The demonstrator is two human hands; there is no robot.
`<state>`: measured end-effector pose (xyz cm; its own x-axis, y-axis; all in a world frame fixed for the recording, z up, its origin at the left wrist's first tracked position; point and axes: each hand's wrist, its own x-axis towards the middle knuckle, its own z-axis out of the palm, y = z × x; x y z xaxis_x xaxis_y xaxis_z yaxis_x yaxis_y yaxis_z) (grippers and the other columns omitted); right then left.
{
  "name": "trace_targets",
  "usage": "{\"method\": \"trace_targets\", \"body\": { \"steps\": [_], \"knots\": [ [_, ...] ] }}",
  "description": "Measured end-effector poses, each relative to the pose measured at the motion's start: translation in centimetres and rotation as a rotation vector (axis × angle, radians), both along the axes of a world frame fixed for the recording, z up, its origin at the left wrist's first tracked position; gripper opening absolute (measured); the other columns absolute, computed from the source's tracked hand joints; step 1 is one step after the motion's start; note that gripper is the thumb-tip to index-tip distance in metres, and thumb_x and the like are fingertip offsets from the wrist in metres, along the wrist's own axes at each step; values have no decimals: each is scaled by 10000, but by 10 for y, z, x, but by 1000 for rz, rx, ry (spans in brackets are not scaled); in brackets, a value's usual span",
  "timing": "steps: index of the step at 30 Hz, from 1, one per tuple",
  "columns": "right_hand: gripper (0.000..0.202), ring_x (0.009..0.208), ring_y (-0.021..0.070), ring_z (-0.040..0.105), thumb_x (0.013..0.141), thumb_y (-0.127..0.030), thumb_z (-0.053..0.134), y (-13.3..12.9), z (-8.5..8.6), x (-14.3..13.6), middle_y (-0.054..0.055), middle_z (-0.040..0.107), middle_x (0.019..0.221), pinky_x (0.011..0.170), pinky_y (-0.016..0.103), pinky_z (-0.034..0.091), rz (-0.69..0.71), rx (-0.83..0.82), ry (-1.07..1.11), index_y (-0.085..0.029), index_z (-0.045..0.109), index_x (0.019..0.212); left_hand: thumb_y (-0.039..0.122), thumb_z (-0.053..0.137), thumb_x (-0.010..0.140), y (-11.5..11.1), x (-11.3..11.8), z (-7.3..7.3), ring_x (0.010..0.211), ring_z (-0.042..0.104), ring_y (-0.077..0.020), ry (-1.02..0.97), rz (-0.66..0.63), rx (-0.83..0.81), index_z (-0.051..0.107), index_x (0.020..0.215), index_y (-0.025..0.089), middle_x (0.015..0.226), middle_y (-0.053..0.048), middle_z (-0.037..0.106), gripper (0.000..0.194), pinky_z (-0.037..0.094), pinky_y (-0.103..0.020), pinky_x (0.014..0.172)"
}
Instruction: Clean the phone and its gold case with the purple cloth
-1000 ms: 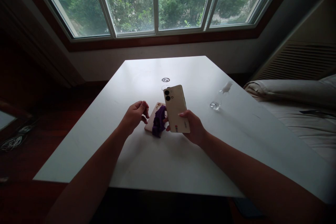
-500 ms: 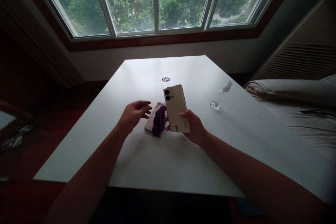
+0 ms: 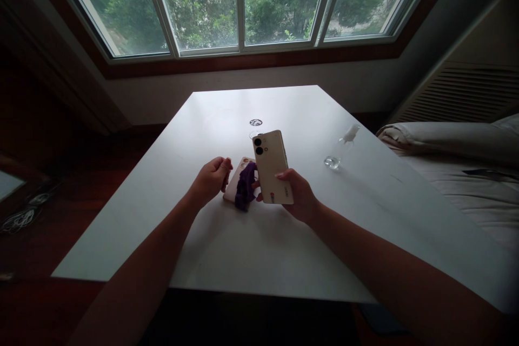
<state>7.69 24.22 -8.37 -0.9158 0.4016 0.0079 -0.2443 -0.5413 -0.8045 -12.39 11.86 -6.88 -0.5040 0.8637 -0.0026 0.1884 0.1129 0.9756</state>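
My right hand grips a pale gold smartphone, tilted upright above the table with its back and round camera lenses facing me. The thumb lies across the back near the lower right edge. To the left, my left hand is closed, its fingers curled in against the thumb, and nothing shows in it. Between the hands, a crumpled dark purple cloth lies over a pinkish phone or phone case with round camera rings at its top. The cloth and the held phone hide part of it.
On the white table, a clear spray bottle with a white nozzle stands at the right. A round black-and-white item lies toward the back, with a faint clear ring nearer the phone. Folded bedding borders the right side.
The fingers of my left hand have curled in from a loose, parted pose to a closed one. My right hand and the smartphone have hardly moved.
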Motion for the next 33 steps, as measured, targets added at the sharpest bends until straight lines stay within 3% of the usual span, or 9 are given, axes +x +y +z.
{"method": "trace_targets", "body": {
  "steps": [3, 11, 16, 23, 28, 33],
  "knots": [
    [521, 893, 300, 721, 820, -330, 565, 0, 0, 0, 125, 731, 1067, 679, 424, 609, 8, -5, -6, -173, 574, 1317, 623, 496, 959, 0, 2, -1, 467, 459, -110, 121, 19, -7, 520, 731, 204, 563, 32, 496, 478, 365, -243, 451],
    [527, 907, 301, 723, 820, -333, 572, -1, 3, -1, 123, 743, 1044, 698, 426, 605, 3, -2, -17, -169, 579, 1321, 631, 559, 909, -5, 4, 6, 474, 422, -112, 245, 3, -96, 510, 583, 189, 509, 22, 473, 552, 311, -256, 479],
    [532, 961, 300, 717, 814, -336, 582, -2, 5, 0, 135, 734, 1107, 714, 405, 607, -1, 4, -12, -163, 581, 1317, 594, 639, 855, -4, 3, 5, 497, 443, -117, 211, 14, -141, 548, 637, 193, 532, 30, 503, 466, 332, -244, 502],
    [551, 915, 302, 717, 817, -331, 579, -2, 5, 0, 125, 746, 1052, 711, 427, 610, 7, -5, -22, -171, 558, 1344, 520, 667, 825, -2, -3, -3, 559, 424, -130, 444, 21, -141, 570, 620, 190, 589, 14, 534, 400, 284, -260, 526],
    [553, 916, 305, 714, 811, -312, 575, -1, 3, 0, 119, 736, 1068, 698, 435, 614, -8, -11, -10, -180, 561, 1348, 513, 721, 784, -7, -21, -5, 580, 518, -181, 590, 77, -243, 639, 669, 206, 656, -41, 649, 338, 306, -279, 533],
    [541, 881, 301, 721, 819, -320, 556, 0, 1, 0, 126, 741, 1029, 697, 429, 606, -1, -15, -34, -165, 565, 1337, 471, 823, 682, -14, -47, -6, 672, 606, -231, 545, 184, -336, 715, 720, 211, 757, -88, 723, 284, 362, -297, 587]
  ]
}}
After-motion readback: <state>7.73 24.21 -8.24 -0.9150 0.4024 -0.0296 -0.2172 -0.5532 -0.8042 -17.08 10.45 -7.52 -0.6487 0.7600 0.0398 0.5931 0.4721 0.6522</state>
